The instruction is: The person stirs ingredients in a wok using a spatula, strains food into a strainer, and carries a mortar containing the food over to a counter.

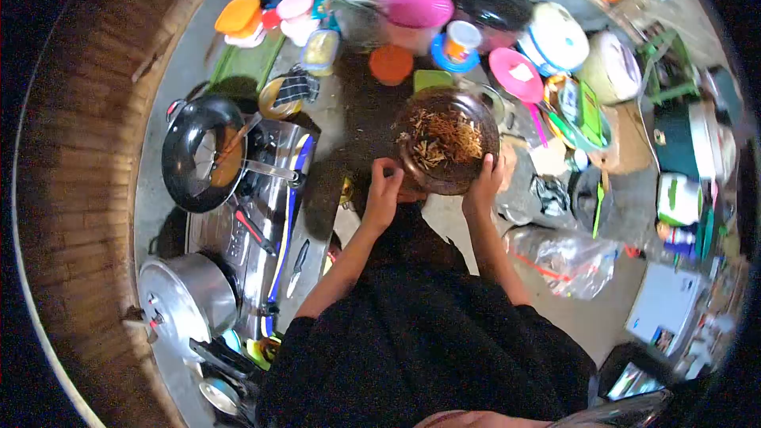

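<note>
My right hand (481, 186) grips the near right rim of a dark brown glassy plate (448, 181), its thumb over the edge. In the plate lies a heap of thin brown and tan strips (444, 139), perhaps fried food; the kind is unclear. Beside the plate's left rim is my left hand (384, 194), fingers curled and thumb and fingertips close together. Whether anything small is between those fingertips cannot be made out. To the left, a black wok (184, 160) with a wooden-handled utensil (234, 143) in it sits on a gas stove (258, 269).
A large metal pot (178, 301) stands at the stove's near end, and a knife (299, 261) lies right of the stove. Beyond the plate are an orange lid (391, 65), a pink basin (416, 4) and a pink strainer (515, 71). A clear plastic bag (579, 265) lies on the right.
</note>
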A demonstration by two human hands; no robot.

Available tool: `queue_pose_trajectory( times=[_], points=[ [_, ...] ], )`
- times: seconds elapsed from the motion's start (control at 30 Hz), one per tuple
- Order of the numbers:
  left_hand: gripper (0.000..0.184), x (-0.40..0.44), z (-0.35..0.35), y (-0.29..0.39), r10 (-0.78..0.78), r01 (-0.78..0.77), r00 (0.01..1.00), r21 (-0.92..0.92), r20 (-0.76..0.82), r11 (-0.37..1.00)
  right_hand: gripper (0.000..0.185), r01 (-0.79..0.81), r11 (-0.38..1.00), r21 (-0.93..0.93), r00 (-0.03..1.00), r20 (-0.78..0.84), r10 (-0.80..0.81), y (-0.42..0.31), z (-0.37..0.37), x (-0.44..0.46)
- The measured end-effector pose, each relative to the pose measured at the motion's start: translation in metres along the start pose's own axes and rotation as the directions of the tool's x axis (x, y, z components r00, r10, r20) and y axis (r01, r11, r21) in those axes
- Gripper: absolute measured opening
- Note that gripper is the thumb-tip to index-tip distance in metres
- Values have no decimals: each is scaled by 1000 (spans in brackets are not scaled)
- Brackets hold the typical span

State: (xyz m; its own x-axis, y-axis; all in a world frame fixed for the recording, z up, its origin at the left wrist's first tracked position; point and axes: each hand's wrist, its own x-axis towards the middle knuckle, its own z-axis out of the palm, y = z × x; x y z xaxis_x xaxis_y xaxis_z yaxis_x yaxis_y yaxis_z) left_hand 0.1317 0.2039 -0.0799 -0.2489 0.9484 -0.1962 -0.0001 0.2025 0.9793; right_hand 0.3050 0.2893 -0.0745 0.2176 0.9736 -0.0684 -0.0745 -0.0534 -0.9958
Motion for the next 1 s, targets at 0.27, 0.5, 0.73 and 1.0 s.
queue_pose_trajectory(
  times=[0.27,0.5,0.73,1.0],
  points=[
    [36,-48,65,27,-171,268,915,-232,366,935,37,34,975,221,930,-363,49,-11,-143,-61],
    [51,-59,171,24,-243,360,581,22,777,933,31,102,994,48,767,-640,-48,-2,-275,-119],
    [60,-110,354,2,-121,211,-98,140,988,967,30,322,930,178,444,-896,17,-18,-416,-175],
    [63,-178,488,2,-253,128,-449,342,857,931,32,351,936,34,44,-999,20,-23,-477,-223]
  ],
)
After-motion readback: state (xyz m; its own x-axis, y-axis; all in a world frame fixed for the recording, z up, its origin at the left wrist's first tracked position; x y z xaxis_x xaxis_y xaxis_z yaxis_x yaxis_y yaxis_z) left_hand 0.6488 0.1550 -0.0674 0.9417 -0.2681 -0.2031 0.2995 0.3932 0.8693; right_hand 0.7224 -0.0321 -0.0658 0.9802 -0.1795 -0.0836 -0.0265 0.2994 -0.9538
